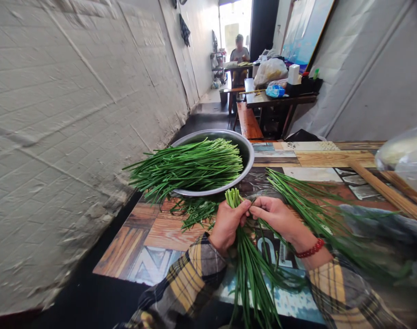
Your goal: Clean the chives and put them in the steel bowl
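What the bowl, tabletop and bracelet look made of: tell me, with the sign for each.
Bowl: probably stainless steel; its smooth grey rim shines.
Tabletop: seemingly laminate or printed film; wood-grain and lettered patches share one flat, slightly glossy surface.
Bracelet: rounded red beads; glass, stone or plastic, too small to tell.

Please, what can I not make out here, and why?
Head view, all:
Bottom of the round silver metal bowl: under the piled long green stalks.
Some lower tips of the green leafy bundle in the left hand: cut off by bottom edge.
What the right hand may pinch: hidden by its grip.
Clear plastic bag: cut off by right edge.
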{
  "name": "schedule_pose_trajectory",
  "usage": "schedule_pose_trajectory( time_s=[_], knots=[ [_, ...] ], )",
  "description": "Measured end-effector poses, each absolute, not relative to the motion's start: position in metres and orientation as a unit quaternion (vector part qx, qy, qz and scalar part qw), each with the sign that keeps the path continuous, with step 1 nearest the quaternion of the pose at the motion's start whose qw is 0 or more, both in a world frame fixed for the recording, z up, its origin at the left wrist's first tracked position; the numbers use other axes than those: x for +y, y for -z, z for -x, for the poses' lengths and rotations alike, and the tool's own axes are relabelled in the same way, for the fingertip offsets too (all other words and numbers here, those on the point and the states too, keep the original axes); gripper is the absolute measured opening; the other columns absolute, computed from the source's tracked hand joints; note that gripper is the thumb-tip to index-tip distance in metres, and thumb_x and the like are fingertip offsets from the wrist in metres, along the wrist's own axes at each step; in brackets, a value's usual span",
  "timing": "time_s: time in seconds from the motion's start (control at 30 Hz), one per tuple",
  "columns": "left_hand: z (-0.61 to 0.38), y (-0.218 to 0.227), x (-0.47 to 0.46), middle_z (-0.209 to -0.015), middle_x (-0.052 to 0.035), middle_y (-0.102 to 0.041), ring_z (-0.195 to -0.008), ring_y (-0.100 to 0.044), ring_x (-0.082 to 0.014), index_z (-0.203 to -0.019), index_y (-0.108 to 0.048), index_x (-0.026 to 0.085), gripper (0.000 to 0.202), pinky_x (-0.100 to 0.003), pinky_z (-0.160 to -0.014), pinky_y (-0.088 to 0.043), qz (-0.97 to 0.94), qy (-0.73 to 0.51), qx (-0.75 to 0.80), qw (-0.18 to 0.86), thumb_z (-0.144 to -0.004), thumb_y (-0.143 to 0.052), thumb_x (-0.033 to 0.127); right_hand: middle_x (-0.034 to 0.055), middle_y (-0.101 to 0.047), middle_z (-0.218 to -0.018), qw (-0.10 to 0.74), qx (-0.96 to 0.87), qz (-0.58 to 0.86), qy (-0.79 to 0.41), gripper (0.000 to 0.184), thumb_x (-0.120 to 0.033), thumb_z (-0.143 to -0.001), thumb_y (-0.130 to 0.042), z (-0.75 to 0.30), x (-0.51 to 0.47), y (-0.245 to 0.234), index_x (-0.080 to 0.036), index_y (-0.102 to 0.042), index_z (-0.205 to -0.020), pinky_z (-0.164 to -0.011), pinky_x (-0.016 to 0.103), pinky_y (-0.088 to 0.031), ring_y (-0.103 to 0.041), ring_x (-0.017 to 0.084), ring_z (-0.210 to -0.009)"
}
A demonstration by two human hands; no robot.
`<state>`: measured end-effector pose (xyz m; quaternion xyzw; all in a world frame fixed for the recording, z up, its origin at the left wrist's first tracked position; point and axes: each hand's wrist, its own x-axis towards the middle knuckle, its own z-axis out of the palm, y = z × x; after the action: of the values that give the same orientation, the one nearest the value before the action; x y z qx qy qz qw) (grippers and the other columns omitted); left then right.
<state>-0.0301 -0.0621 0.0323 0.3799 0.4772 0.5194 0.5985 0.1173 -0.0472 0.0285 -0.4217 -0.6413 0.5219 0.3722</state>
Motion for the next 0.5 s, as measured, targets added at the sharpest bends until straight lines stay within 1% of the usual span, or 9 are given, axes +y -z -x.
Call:
schedule_pose_trajectory(
  time_s=[0.1,0.33,0.5],
  knots=[
    [0.0306,-0.0339,-0.0617,-0.055,0.0016,-0.053,-0.041,-0.039,-0.0041,-0.064,-0.059,0.013,0.034,-0.019,-0.04,-0.028,-0.402,-0.511,0.469,0.597,-0.068,-0.074,0.043,0.0016,-0.06,-0.068,0.37,-0.61,0.407,-0.571,0.038,-0.052,-0.079,-0.062,-0.1185,-0.0471,-0.0307,-0.016,-0.063,-0.071,-0.064,0.027,-0.041,-0.051,0.013,-0.066],
    [0.0308,-0.0363,-0.0615,-0.056,0.0013,-0.053,-0.041,-0.038,-0.0045,-0.064,-0.06,0.012,0.031,-0.02,-0.04,-0.028,-0.422,-0.514,0.446,0.6,-0.072,-0.071,0.04,0.0,-0.057,-0.067,0.342,-0.562,0.398,-0.64,0.038,-0.053,-0.078,-0.064,-0.1226,-0.0478,-0.0299,-0.015,-0.065,-0.078,-0.051,0.022,-0.035,-0.044,0.009,-0.057],
    [0.03,-0.0373,-0.0623,-0.058,0.0005,-0.054,-0.042,-0.038,-0.0045,-0.064,-0.06,0.012,0.033,-0.02,-0.039,-0.027,-0.426,-0.51,0.435,0.607,-0.072,-0.07,0.043,-0.0003,-0.057,-0.066,0.327,-0.547,0.386,-0.667,0.04,-0.055,-0.078,-0.064,-0.1268,-0.0469,-0.0326,-0.015,-0.066,-0.08,-0.05,0.021,-0.036,-0.045,0.008,-0.057]
  ],
)
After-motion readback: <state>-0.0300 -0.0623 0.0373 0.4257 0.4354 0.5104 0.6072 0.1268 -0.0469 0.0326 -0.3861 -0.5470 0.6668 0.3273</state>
